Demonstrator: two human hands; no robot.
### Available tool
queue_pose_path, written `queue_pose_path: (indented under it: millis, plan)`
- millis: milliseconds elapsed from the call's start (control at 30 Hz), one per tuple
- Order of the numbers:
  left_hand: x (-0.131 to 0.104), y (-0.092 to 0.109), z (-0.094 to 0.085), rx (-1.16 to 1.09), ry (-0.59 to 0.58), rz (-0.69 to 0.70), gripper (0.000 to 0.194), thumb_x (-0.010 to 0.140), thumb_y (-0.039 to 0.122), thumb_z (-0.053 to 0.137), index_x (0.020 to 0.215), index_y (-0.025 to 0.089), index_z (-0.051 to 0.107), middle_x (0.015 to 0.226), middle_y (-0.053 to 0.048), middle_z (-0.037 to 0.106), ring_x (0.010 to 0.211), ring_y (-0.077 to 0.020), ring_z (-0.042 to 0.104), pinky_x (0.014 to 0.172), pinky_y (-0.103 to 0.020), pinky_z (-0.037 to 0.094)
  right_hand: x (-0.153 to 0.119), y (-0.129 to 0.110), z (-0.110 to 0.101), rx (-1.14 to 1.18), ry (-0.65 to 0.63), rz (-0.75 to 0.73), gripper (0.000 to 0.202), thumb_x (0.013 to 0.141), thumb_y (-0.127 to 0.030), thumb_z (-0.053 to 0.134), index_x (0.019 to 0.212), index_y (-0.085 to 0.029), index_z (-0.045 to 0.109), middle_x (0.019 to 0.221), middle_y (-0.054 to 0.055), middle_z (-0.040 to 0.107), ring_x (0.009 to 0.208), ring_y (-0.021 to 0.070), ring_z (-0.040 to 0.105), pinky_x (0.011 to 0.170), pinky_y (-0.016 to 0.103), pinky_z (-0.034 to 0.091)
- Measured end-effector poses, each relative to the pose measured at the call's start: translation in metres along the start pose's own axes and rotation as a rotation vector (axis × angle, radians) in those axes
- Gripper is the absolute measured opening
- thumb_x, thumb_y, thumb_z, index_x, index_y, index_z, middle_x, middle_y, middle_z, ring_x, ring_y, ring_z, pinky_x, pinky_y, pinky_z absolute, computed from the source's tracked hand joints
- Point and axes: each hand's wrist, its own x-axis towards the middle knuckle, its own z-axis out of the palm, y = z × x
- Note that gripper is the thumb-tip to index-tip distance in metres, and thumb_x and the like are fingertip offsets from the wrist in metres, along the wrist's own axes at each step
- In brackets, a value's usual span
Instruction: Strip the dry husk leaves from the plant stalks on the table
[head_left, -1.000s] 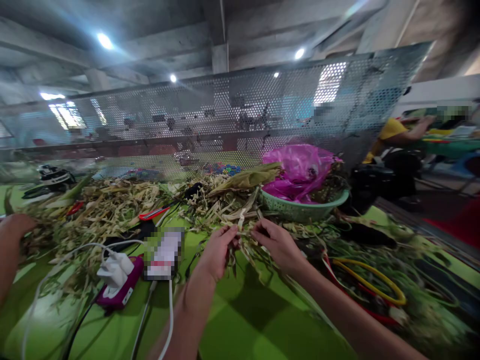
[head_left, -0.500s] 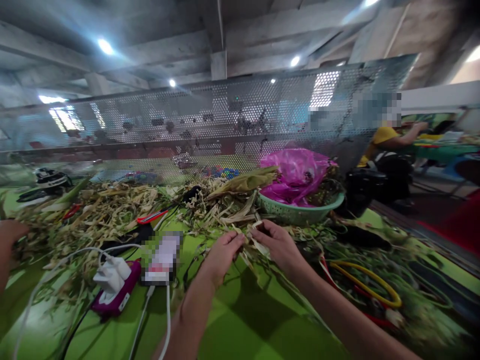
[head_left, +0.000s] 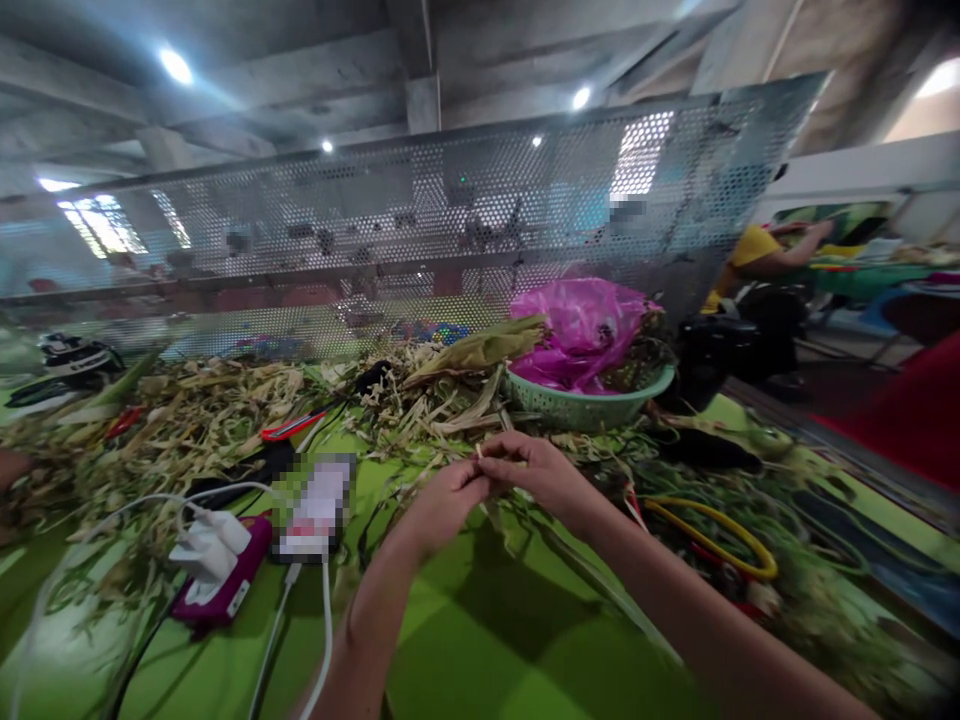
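Observation:
My left hand point(head_left: 448, 502) and my right hand point(head_left: 534, 474) meet above the green table point(head_left: 495, 640), fingertips pinched together. Between them is a thin pale husk strip point(head_left: 492, 516), hanging a little below the fingers; most of it is hidden by the hands. Just beyond lies a heap of dried corn husks point(head_left: 442, 405), with a larger folded husk point(head_left: 480, 350) on top. A green plastic basket point(head_left: 592, 410) holding a pink plastic bag point(head_left: 577, 330) stands behind my right hand.
Left of my hands are a phone point(head_left: 315, 510) on cables, a purple power strip point(head_left: 225, 590) with white plugs and a red cutter point(head_left: 292, 426). A yellow loop point(head_left: 720, 530) lies among green strands at right. A perforated metal screen point(head_left: 360, 250) crosses behind; a person in yellow point(head_left: 757, 250) sits beyond.
My right hand has moved left to meet my left hand, closing the gap between the fingertips. Another person's hand at the far left has drawn mostly out of view. The view has shifted slightly.

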Motion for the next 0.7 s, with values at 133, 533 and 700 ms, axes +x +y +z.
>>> queue_pose_path:
  millis: [133,533,700]
  plan:
    - [-0.003,0.005,0.003,0.005,0.016,-0.015,0.020,0.082,0.028,0.056,0.084,0.020,0.075,0.082,-0.007,0.068,0.076,-0.0203,0.054,0.077,-0.028,0.042,-0.001,0.002,0.006,0.142,0.024,0.025,0.029,0.069,-0.043,0.071,0.077,-0.017,0.061,0.070,-0.001,0.058,0.066,0.0129,0.052,0.064,0.026,0.041]
    - [-0.005,0.003,0.005,-0.084,-0.004,-0.095,0.020,0.078,0.036,0.064,0.076,0.018,0.074,0.072,-0.005,0.065,0.068,-0.0170,0.052,0.069,-0.026,0.040,0.003,0.004,0.002,0.101,0.265,-0.035,0.025,0.070,-0.042,0.068,0.077,-0.019,0.059,0.069,-0.002,0.056,0.065,0.0130,0.049,0.061,0.025,0.040]
    - [-0.001,-0.005,0.003,-0.273,0.204,-0.134,0.025,0.075,0.040,0.069,0.085,0.017,0.071,0.073,-0.002,0.064,0.067,-0.0133,0.052,0.066,-0.023,0.040,0.001,-0.004,-0.004,0.265,0.251,0.071,0.040,0.073,-0.054,0.065,0.088,-0.017,0.060,0.078,0.002,0.063,0.065,0.0127,0.052,0.062,0.025,0.040]
